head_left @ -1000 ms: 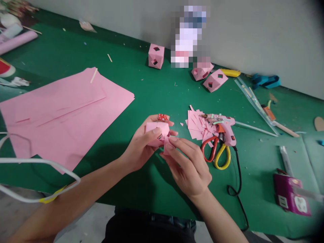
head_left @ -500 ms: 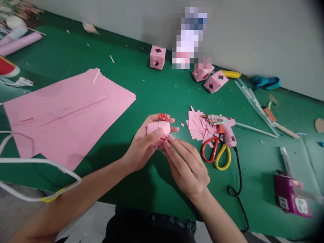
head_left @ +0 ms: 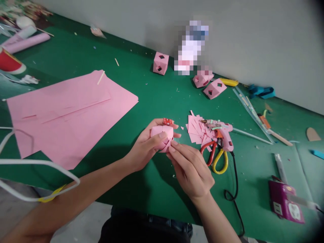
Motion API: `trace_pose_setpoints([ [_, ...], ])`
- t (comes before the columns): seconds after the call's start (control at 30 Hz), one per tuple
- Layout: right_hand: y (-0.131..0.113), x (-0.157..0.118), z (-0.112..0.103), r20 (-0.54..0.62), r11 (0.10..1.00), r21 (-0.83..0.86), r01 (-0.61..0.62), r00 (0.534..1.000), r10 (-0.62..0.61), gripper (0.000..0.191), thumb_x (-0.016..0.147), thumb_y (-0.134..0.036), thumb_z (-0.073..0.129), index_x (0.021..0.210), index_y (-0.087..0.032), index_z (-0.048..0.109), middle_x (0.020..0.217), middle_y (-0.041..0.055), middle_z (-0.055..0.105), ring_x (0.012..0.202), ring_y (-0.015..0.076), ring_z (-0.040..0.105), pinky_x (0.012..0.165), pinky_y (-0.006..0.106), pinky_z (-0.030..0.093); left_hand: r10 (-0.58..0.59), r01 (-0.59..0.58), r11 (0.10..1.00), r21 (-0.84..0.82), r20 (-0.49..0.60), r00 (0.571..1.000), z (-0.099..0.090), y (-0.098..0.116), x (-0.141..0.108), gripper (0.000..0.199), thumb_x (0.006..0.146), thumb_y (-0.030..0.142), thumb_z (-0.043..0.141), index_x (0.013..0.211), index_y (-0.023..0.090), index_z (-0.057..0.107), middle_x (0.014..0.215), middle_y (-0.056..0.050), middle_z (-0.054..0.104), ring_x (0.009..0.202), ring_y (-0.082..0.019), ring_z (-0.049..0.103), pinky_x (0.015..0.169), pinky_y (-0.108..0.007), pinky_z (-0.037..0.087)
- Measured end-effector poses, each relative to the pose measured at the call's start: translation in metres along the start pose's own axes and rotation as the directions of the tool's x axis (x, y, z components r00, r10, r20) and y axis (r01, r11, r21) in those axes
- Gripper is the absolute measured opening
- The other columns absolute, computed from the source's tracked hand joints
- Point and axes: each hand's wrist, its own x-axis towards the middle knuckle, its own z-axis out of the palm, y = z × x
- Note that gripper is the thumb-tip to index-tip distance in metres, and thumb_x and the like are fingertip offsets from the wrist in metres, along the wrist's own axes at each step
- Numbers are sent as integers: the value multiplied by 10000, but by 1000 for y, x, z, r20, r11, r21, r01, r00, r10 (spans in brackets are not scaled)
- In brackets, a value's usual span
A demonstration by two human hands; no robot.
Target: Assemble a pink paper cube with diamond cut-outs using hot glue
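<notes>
A small folded pink paper box (head_left: 159, 132) rests in my left hand (head_left: 141, 146), with the thumb pressed on its near face and the fingers behind it. A red patterned band wraps one finger of that hand. At the box's lower right edge, the bent fingertips of my right hand (head_left: 193, 167) pinch the paper; part of that edge is hidden behind them. Pink paper scraps (head_left: 196, 130) lie to the right of the hands, partly under a pink glue gun (head_left: 224, 131). Scissors (head_left: 219, 162) with one red and one yellow handle sit beside the gun.
Large pink paper sheets (head_left: 83, 125) cover the left of the green table (head_left: 141, 114). Finished-looking pink paper boxes (head_left: 161, 63) stand by the wall. A purple power box (head_left: 285, 200) is at the right. White tubing (head_left: 50, 163) crosses the lower left, and the gun's black cord (head_left: 235, 185) trails down.
The camera view has shifted slightly, so most things sit a little lower. Both hands stay on the paper box, which has turned a little, with the right fingertips still at its edge.
</notes>
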Motion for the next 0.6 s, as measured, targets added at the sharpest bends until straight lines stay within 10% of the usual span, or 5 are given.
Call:
trace_pose_setpoints([
  [0.6,2,5,-7,-18,999,6,-54,998,54,478,919,18,648,1314,-242,715,1189,105,785,1058,232,776,815,363,700,29,-31,997,77,16,999,-3,-2,-2,291,900,362,760,1157,253,679,1238,-57,682,1005,-167,651,851,-271,539],
])
